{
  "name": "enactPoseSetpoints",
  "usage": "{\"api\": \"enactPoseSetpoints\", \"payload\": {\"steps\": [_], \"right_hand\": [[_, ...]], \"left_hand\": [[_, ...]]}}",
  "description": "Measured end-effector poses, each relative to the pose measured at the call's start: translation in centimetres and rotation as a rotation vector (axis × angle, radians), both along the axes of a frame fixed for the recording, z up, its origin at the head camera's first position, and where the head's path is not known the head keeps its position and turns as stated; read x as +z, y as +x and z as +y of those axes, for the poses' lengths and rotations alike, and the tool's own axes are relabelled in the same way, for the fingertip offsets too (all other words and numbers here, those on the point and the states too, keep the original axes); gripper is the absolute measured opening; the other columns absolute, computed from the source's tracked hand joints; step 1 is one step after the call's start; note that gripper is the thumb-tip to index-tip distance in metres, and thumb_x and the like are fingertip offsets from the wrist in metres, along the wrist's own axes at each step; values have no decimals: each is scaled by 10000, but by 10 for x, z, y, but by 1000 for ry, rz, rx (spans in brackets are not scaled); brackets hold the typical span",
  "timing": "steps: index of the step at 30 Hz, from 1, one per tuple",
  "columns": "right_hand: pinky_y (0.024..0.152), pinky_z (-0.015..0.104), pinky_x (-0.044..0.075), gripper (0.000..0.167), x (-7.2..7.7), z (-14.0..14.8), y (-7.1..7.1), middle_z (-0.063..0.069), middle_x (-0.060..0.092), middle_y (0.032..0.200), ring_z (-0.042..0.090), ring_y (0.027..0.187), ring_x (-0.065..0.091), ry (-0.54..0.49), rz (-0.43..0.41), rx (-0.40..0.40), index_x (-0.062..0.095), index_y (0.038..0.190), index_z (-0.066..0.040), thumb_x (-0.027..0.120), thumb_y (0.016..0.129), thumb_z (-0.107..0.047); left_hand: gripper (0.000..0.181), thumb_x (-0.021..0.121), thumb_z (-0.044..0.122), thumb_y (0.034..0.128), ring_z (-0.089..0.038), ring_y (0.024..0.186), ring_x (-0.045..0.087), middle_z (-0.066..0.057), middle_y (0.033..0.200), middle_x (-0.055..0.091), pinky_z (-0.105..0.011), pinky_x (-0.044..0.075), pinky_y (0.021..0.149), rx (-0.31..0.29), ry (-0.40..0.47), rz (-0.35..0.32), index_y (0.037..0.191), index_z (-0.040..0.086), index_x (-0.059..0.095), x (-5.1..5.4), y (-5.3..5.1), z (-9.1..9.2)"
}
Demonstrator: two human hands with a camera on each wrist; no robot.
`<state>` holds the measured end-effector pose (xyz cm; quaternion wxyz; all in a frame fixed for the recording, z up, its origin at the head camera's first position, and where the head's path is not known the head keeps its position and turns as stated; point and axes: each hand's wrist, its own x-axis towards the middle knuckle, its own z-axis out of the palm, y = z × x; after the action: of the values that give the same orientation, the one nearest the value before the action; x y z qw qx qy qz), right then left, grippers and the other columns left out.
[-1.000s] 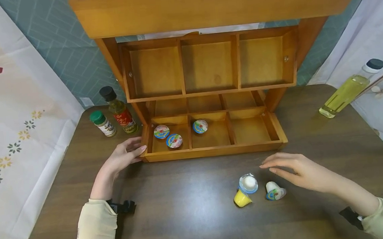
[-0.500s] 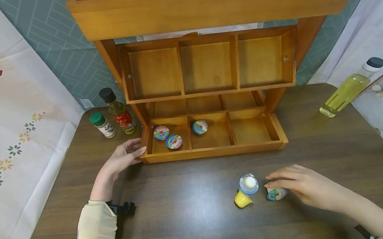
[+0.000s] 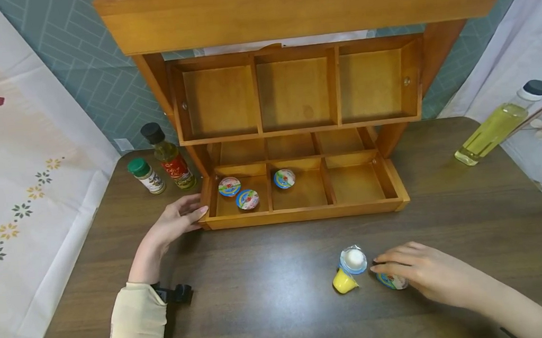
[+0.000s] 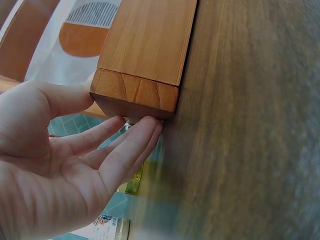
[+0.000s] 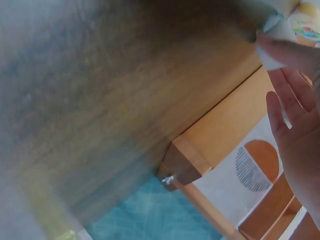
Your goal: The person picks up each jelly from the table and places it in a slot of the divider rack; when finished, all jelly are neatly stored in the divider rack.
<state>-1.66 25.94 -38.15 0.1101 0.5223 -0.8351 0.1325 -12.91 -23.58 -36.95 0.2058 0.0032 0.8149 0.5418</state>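
At the lower left corner of the wooden rack [image 3: 303,216], my left hand [image 3: 172,224] grips with the thumb on one face and fingers against the side; the left wrist view shows this hand [image 4: 75,150] around the corner [image 4: 140,92]. My right hand [image 3: 432,275] is over a small white cup, its printed lid [image 3: 392,281] showing beneath the fingers. In the right wrist view, that hand [image 5: 297,105] pinches the white cup [image 5: 280,31] between thumb and fingers. Just left lie another white cup [image 3: 354,259] and a yellow cup [image 3: 344,281].
Two lidded cups [image 3: 247,199] sit in the rack's lower left compartment and one [image 3: 284,178] in the lower middle. A green-capped jar [image 3: 147,177] and a dark-capped bottle [image 3: 175,163] stand left of the rack; an oil bottle [image 3: 492,127] stands at the right.
My right hand has come down and toward me onto the white cup, whose lid has shifted slightly toward me. My left hand has stayed at the rack's corner.
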Motion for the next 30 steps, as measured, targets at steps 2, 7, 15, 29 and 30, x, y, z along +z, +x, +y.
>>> {"api": "enactPoseSetpoints", "payload": {"steps": [2,7,15,29,30], "right_hand": [[914,209,387,487,0,2,-1,-39,617,1156,124,1013,581,-1,-25,-3,600,1230,-137,196,1011,-298],[924,182,383,407,0,3,-1,-74,624,1124,94,983,584,-9,-52,-5,598,1239,-127,507,941,-390],[856,161,451,381,2,3,-2,-101,625,1085,69,936,593,-16,-91,-36,617,1209,-136,573,915,-375],[752,102,494,563,24,-4,-5,-105,617,1128,43,919,612,-33,-311,-155,600,1208,-168,797,686,-90],[739,131,512,577,25,-5,-6,-103,619,1127,43,923,610,-27,-326,-164,599,1210,-165,797,674,-80]], "left_hand": [[644,540,269,956,-385,1213,447,-284,1401,347,-426,484,939,-1,0,1,1454,0,233,0,0,0],[642,543,269,954,-380,1207,453,-279,1396,357,-418,490,932,2,-8,4,1452,0,240,0,0,0],[639,539,254,957,-389,1210,448,-286,1397,349,-426,486,936,4,-8,3,1453,-7,233,1,1,1],[632,545,248,954,-391,1215,445,-284,1409,342,-427,490,928,14,-9,4,1448,-8,245,0,0,0],[630,545,247,954,-390,1215,446,-282,1408,344,-427,490,928,15,-11,4,1447,-8,247,0,0,1]]}}
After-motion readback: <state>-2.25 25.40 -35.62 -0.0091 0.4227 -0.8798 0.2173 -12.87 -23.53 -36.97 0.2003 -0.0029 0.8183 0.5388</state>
